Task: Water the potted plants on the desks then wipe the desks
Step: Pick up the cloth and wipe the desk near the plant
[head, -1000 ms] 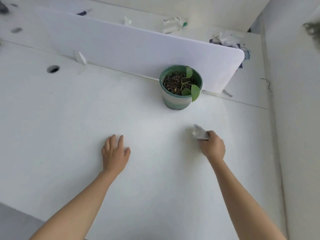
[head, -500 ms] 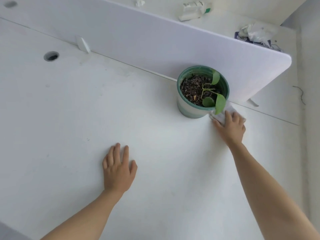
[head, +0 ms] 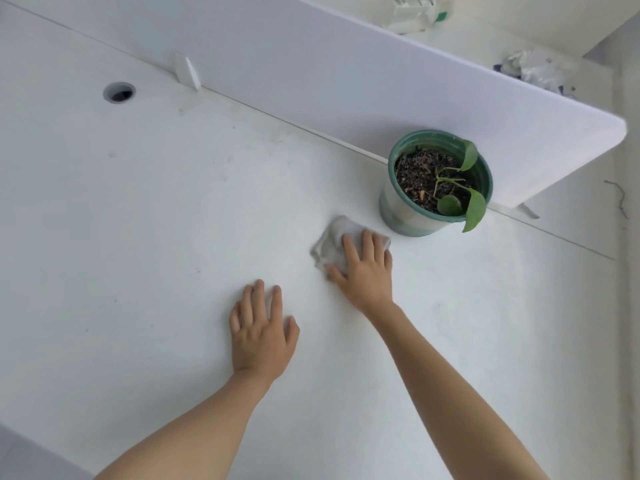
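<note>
A small plant with a few green leaves grows in a green-rimmed pot (head: 408, 216) that stands on the white desk (head: 156, 237) against the divider panel. My right hand (head: 367, 271) presses a crumpled white cloth (head: 329, 244) flat on the desk, just left of and in front of the pot, fingers straight. My left hand (head: 261, 334) rests palm down on the desk, closer to me and a little left of the cloth, holding nothing.
A white divider panel (head: 346, 74) runs along the back of the desk, with a clip foot (head: 187, 71) on it. A round cable hole (head: 119, 92) sits at the left. Beyond the panel lie a white bottle (head: 415, 12) and crumpled plastic (head: 533, 67).
My right hand has slid the cloth from the pot's right side round its front to its left. My left hand stays flat on the desk.
</note>
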The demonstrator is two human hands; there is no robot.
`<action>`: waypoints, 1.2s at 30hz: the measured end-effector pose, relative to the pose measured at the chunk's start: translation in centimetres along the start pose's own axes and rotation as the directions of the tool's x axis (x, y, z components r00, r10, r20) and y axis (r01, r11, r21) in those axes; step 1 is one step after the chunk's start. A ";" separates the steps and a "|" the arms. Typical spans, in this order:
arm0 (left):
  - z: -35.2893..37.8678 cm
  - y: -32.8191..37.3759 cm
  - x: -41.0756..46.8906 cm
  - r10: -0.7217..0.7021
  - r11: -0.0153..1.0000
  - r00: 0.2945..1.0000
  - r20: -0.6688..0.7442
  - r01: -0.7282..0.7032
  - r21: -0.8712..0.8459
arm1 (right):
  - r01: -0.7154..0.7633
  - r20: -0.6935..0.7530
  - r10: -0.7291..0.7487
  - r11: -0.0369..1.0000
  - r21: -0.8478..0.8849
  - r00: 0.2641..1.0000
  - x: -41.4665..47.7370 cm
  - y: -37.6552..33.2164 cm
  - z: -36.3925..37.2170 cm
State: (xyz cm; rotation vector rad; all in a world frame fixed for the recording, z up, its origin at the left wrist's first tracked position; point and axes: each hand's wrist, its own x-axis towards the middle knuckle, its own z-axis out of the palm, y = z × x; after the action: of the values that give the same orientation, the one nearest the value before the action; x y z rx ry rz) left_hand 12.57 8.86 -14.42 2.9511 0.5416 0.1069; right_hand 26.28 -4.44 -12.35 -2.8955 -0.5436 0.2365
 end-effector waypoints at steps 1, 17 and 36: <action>0.1 0.0 0.0 0.004 1.000 1.000 -0.005 -0.004 0.006 | -0.032 0.013 0.032 0.999 0.015 0.999 1.7 -0.3 -0.2; 0.3 0.0 0.0 0.013 1.000 1.000 -0.015 -0.013 0.002 | 0.321 0.040 -0.320 0.946 -0.045 0.947 3.2 -1.8 0.0; -0.3 0.2 0.1 0.013 1.000 0.996 0.093 -0.015 0.019 | -0.540 -0.163 0.559 0.828 0.149 0.813 2.3 12.2 -2.6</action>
State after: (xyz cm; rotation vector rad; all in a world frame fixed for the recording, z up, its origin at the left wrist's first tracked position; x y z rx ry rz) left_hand 12.70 8.77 -14.08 2.9614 0.5126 -0.0339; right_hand 33.05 -15.18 -12.69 -2.8582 0.3509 0.0397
